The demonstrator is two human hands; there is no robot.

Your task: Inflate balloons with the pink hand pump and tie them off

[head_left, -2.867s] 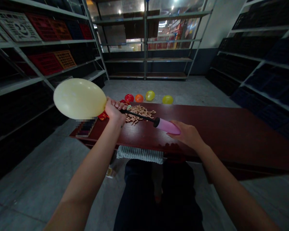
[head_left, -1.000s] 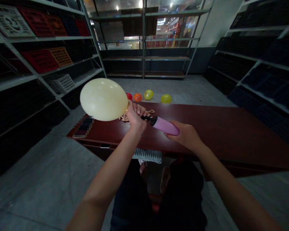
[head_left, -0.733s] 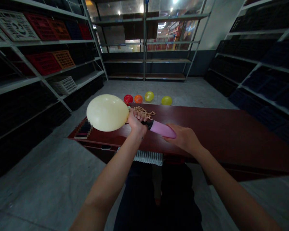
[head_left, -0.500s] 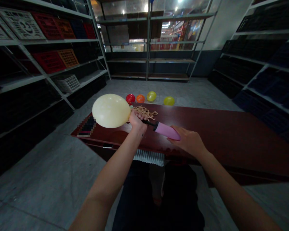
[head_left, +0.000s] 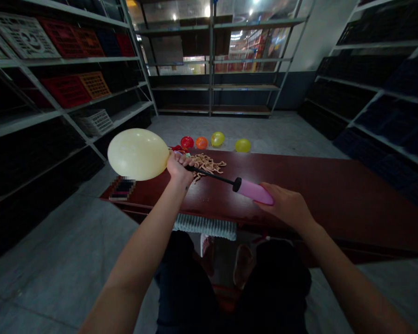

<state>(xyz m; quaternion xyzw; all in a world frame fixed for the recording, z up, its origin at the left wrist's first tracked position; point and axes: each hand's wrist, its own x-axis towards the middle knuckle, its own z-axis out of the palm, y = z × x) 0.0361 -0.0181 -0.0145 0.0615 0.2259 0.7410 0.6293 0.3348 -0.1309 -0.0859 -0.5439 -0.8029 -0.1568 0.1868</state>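
A pale yellow inflated balloon (head_left: 138, 154) hangs out to the left of my left hand (head_left: 178, 167), which is closed round its neck and the tip of a hand pump. The pump's thin black rod (head_left: 212, 176) runs right to a pink barrel (head_left: 254, 191), and my right hand (head_left: 286, 207) is wrapped round the barrel's far end. The rod is drawn well out. Both hands are above the dark red table (head_left: 320, 195), near its front edge.
A heap of tan uninflated balloons (head_left: 206, 164) lies on the table behind my left hand. A phone (head_left: 122, 189) rests at the table's left corner. Several inflated balloons (head_left: 217, 138) lie on the floor beyond. Metal shelving with crates (head_left: 66, 90) lines both sides.
My hands were close together with the rod pushed in; now my right hand has pulled the pink barrel out to the right, exposing the rod. The balloon has drifted left.
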